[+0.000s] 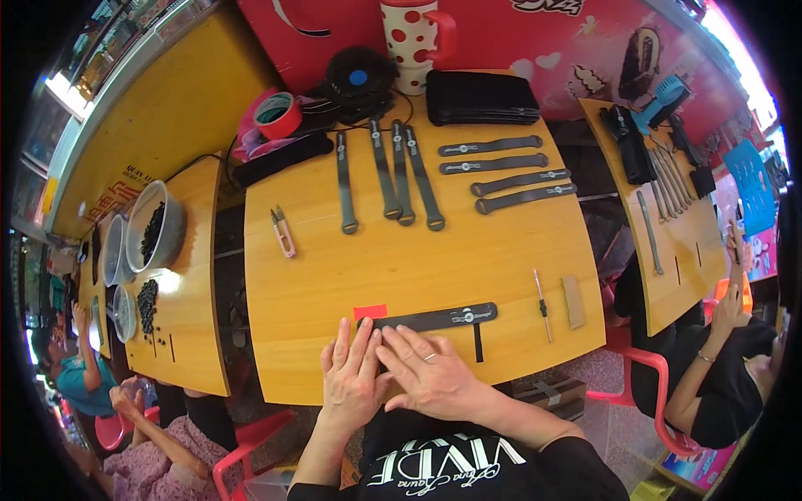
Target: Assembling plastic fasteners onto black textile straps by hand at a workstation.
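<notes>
A dark grey strap [447,320] with a white printed mark lies crosswise near the table's front edge. My left hand [352,371] rests flat over its left end, fingers stretched out, beside a small red tape piece [371,312]. Next to it, my right hand [430,367], a ring on one finger, lies with its fingertips on the strap's lower edge. Both hands hide the strap's left end, and neither grips it. A thin black strip [479,342] runs from below the strap's right part toward the front edge.
Several finished-looking straps [409,179] lie farther back, with stacked black pieces [483,97] behind. Pink-handled snips [282,232] lie left; a pointed tool [543,305] and brown strip [573,302] lie right. Tape roll [278,115], fan [359,75] and spotted cup [411,42] stand behind. Co-workers sit at both sides.
</notes>
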Action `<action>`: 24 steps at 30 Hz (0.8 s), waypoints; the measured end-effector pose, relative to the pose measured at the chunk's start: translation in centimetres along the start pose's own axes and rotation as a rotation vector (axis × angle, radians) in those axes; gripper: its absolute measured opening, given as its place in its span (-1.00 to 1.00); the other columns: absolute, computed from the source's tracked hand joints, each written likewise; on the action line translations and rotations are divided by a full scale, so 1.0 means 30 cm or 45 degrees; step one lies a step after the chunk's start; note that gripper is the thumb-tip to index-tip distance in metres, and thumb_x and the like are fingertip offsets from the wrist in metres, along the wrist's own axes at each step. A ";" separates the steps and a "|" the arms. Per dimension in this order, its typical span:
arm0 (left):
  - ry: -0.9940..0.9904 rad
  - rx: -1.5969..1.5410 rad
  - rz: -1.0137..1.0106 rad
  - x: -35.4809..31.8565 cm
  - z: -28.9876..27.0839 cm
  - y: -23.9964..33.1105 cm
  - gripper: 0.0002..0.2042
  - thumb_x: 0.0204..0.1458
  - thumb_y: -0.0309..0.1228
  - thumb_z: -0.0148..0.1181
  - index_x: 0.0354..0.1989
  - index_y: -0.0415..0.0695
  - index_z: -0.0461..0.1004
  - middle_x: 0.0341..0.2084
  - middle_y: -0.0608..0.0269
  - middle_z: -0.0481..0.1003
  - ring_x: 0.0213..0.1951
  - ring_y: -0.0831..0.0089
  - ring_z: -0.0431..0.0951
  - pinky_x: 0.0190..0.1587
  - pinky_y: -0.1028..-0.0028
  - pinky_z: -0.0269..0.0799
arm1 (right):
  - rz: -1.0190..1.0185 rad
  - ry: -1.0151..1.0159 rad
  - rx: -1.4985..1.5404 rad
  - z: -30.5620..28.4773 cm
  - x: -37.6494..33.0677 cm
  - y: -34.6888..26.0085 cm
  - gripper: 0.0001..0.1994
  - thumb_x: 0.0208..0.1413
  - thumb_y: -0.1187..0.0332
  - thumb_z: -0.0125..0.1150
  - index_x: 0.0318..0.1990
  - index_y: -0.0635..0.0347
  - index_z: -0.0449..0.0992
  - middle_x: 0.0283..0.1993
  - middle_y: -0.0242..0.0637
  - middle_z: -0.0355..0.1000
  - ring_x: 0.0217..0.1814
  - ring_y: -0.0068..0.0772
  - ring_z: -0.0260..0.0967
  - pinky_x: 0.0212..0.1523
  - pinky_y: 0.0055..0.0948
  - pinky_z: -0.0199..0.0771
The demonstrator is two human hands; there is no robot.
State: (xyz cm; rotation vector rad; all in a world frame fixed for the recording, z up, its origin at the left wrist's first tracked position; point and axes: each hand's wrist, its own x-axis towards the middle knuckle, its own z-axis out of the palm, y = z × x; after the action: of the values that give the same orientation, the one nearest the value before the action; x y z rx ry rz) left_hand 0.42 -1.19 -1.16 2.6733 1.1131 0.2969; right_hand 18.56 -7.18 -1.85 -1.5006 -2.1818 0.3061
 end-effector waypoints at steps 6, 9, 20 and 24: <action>0.031 -0.013 0.011 0.011 0.021 0.000 -0.49 0.17 -0.11 0.10 0.14 -0.28 0.44 0.29 0.02 0.29 0.37 0.00 0.17 0.25 0.11 0.07 | 0.058 0.012 0.042 -0.008 -0.011 -0.006 -0.13 -0.06 -0.23 0.24 0.26 0.32 0.31 0.37 -0.02 0.21 0.43 -0.13 0.14 0.25 -0.12 0.13; 0.050 0.021 0.005 0.009 0.016 -0.001 -0.50 0.19 -0.10 0.08 0.11 -0.29 0.46 0.26 0.02 0.33 0.35 0.00 0.20 0.23 0.12 0.09 | 0.094 -0.017 -0.019 -0.028 -0.030 0.006 -0.13 -0.06 -0.23 0.24 0.25 0.32 0.31 0.37 -0.02 0.20 0.43 -0.13 0.14 0.24 -0.10 0.12; 0.064 0.039 -0.002 0.010 0.020 0.005 -0.54 0.15 -0.15 0.15 0.07 -0.28 0.48 0.23 0.04 0.37 0.34 0.02 0.22 0.22 0.12 0.09 | 0.247 -0.008 -0.318 -0.112 -0.184 0.117 -0.18 0.01 -0.23 0.15 0.22 0.36 0.33 0.36 -0.05 0.24 0.43 -0.14 0.11 0.22 -0.08 0.10; 0.064 0.051 -0.013 0.009 0.017 0.008 -0.54 0.14 -0.15 0.16 0.07 -0.27 0.49 0.23 0.04 0.37 0.34 0.02 0.23 0.23 0.12 0.08 | 0.283 -0.028 -0.385 -0.152 -0.233 0.159 -0.17 0.04 -0.25 0.11 0.22 0.37 0.33 0.36 -0.05 0.23 0.44 -0.14 0.11 0.21 -0.08 0.10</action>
State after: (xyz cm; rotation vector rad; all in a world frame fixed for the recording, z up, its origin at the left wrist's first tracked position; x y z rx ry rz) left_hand 0.90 -1.22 -1.57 2.7083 1.1590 0.3448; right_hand 26.74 -12.20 -1.74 -1.9180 -2.1532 0.0639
